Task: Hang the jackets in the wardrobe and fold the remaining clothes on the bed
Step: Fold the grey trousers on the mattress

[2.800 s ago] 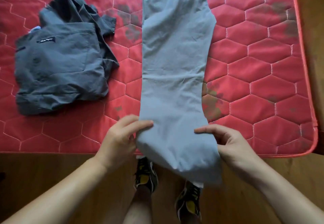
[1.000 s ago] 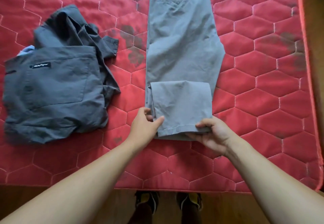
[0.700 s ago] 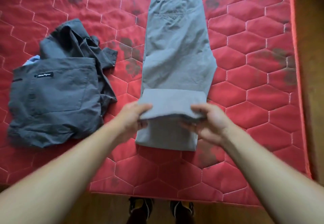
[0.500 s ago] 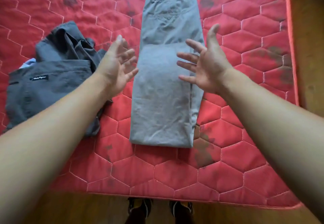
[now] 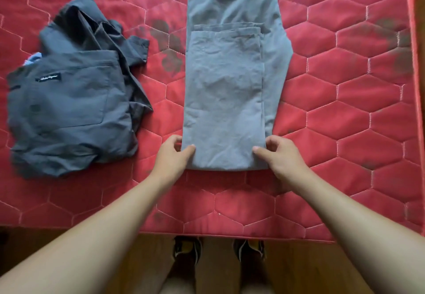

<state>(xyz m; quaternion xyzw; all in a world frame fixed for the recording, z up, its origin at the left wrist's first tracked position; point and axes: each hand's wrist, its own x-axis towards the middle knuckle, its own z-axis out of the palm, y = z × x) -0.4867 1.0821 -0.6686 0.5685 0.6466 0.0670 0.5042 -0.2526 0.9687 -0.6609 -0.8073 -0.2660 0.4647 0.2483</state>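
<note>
Left hand (image 5: pixel 173 158) and right hand (image 5: pixel 281 158) each pinch a near corner of the grey trousers (image 5: pixel 225 100), thumbs on top, at 7 and 5 o'clock of the garment. The trousers lie mid-bed (image 5: pixel 345 109), legs folded once up over the seat; another fold probably remains. At 9 o'clock a dark shirt (image 5: pixel 69 109) lies loosely bundled, seemingly still to fold. No jackets or wardrobe show.
</note>
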